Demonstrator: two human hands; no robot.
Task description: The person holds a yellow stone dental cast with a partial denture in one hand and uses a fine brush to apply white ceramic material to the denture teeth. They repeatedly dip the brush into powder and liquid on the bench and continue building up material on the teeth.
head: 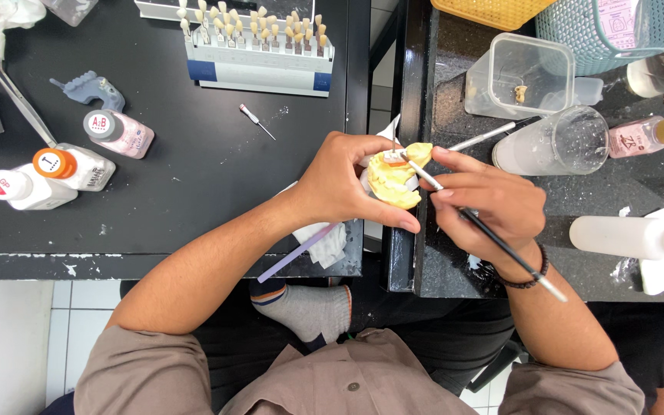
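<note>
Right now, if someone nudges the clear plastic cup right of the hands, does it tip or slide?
The clear plastic cup looks empty and thin-walled, so probably light and prone to slide. It is tall for its base and may tip if pushed near the rim. Likely flexes under a squeeze.

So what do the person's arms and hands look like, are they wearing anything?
Both hands, the left hand and the right hand, are bare, with no gloves. Short brownish-grey sleeves end near the elbows, leaving the forearms uncovered. The right wrist has a dark beaded bracelet.

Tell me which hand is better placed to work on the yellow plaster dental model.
Right. The right hand holds the thin brush with its tip at the yellow plaster dental model; the left hand grips that model.
</note>
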